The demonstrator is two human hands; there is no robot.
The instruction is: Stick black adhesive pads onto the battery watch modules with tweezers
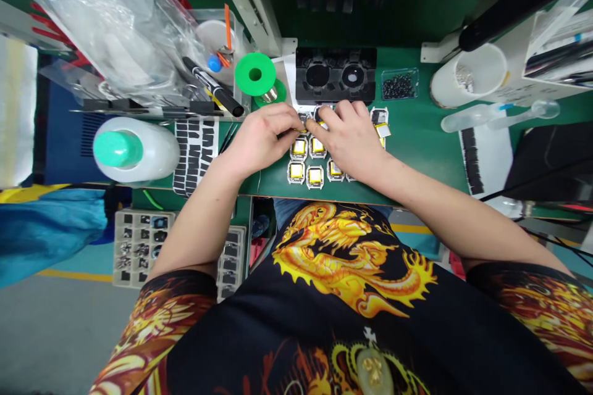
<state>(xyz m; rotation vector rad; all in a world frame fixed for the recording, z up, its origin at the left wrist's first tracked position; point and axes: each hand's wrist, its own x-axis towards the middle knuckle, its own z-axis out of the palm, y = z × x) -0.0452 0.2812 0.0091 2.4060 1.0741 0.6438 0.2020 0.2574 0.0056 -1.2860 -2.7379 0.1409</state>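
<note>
— Green bench top (417, 136) under a crowded rack: is that your spot?

— Yes. At the back stands a black fixture (334, 74) with two round sockets. A green spool (255, 73) sits just to its left, and a white bottle (134, 149) with a green cap lies further left. Right of the fixture is a clear box (400, 84) of black bits, then a white cup (467, 77). Below the bench edge I see grey floor.

— And your hands?

— Both forearms come in from the near edge and meet just in front of the fixture. My left hand (259, 139) is palm down, thumb and forefinger closed on a small piece (302, 130) with a yellow edge. My right hand (352, 139) arches over, fingers curled, tips touching that same piece. Whether they pinch it or only rest on it, I cannot tell.

— Where is the piece?

— Between my fingertips, over the far row of yellow-centred squares (315, 177) laid out on the bench.
</note>
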